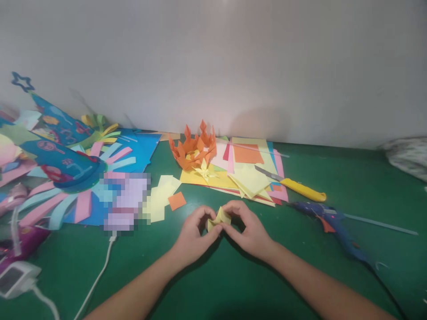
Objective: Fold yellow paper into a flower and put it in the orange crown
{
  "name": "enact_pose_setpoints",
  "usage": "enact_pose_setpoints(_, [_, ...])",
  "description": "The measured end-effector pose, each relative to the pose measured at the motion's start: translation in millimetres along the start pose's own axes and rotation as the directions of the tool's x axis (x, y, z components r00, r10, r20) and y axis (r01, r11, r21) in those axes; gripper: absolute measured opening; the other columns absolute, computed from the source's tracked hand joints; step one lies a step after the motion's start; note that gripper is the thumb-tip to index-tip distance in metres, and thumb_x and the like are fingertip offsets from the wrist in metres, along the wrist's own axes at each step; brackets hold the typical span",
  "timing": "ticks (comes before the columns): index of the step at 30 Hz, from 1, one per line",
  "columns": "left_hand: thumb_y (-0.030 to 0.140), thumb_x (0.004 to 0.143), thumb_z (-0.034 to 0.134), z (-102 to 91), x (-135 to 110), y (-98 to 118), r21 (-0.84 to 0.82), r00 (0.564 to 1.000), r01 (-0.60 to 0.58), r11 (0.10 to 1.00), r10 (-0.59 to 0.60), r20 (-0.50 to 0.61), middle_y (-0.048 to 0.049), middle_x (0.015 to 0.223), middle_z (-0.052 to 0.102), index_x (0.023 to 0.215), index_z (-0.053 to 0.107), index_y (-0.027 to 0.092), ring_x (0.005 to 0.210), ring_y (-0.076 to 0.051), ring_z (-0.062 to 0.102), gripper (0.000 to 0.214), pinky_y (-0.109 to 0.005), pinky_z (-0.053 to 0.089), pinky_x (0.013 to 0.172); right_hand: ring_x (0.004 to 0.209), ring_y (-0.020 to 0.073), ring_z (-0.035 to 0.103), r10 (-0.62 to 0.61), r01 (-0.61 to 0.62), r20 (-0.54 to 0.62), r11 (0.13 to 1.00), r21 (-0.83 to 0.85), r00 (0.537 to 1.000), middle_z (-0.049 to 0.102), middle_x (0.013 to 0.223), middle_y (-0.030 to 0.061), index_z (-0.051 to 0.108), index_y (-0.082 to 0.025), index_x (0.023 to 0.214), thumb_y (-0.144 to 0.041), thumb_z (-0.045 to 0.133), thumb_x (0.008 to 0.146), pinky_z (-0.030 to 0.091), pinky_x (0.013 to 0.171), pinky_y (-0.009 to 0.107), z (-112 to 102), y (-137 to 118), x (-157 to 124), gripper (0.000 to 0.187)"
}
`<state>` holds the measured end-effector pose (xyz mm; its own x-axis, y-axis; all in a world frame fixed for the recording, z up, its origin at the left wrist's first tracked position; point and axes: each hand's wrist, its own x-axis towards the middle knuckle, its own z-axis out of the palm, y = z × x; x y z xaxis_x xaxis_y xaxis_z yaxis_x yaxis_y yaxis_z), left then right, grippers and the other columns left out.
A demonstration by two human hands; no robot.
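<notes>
- Starting at the far left: white adapter (pixel 15 278) on the green table (pixel 233 284), its white cable (pixel 100 271) trailing toward the near edge.
- Above it, a blue paper cone (pixel 56 120) topped by a blue star (pixel 22 82), resting on a heap of blue card with pink, light-blue and yellow paper strips (pixel 66 204) fanned out around it.
- Just right of the heap, pale yellow cut-outs (pixel 162 195) flat on the table, with a small orange square (pixel 176 201) touching their right edge.
- Low in the middle, left hand (pixel 193 235) curled, thumb and fingertips pinched shut on the left side of a folded yellow paper (pixel 219 218).
- Yellow paper held just above the table, between both hands, near the front centre, partly hidden by fingers.
- Right hand (pixel 248 226) mirroring the left, fingertips clamped on the paper's right side, thumb underneath.
- Behind the hands, by the wall, an orange paper crown (pixel 192 149) standing upright, with a small yellow paper star (pixel 205 171) at its front.
- Right of the crown, a stack of coloured sheets (pixel 248 171), yellow, orange and pink, with folded yellow pieces on top.
- Yellow-handled knife (pixel 293 186) lying across the stack's right edge, blade pointing left.
- Blue glue gun (pixel 336 226) lying on its side further right, well apart from the hands.
- Grey cloth (pixel 408 155) at the far right edge.
</notes>
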<state>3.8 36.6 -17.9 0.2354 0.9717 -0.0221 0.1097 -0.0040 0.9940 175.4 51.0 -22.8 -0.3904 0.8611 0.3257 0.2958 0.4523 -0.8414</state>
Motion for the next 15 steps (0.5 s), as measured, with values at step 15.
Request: enact_pose_setpoints(15, [0.032,0.08,0.057,0.0,2.8,3.8,-0.242,0.984,0.074,0.967,-0.11,-0.141,0.0009,0.09,0.045,0.098,0.045,0.022,0.063,-0.006,0.047,0.024,-0.018,0.041,0.056,0.082,0.0148,0.063,0.016,-0.013,-0.053,0.999,0.046,0.998,0.058,0.108,0.0064,0.048,-0.026,0.115,-0.013,0.045,0.085,0.052,0.068,0.024,-2.9,1.5,-1.6,0.033])
